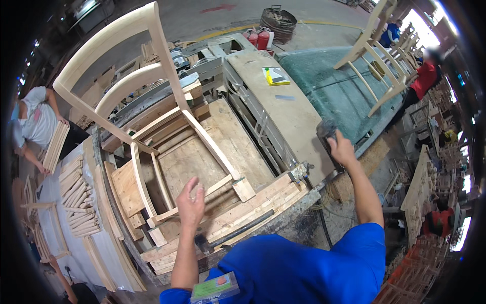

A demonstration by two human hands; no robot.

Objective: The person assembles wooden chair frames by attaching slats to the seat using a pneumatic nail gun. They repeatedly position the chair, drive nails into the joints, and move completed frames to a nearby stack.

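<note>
A pale wooden chair frame (pixel 185 109) sits in a wooden jig (pixel 243 215) on the bench in front of me, its curved back rising at the far left. My left hand (pixel 191 202) hovers over the near rail of the frame, fingers apart and holding nothing. Whether it touches the rail I cannot tell. Out to the right, my right hand (pixel 342 148) closes on a dark, rounded tool (pixel 328 127) at the edge of the tan tabletop (pixel 283 114). The hand hides part of this tool, and its kind is unclear.
A yellow box (pixel 276 76) lies on the tabletop. Beyond stand red fire extinguishers (pixel 262 38) and a dark bin (pixel 278 23). Another chair (pixel 377 71) rests on the green table (pixel 314 76). Left, a person (pixel 38 119) holds slats near stacked wooden parts (pixel 78 197).
</note>
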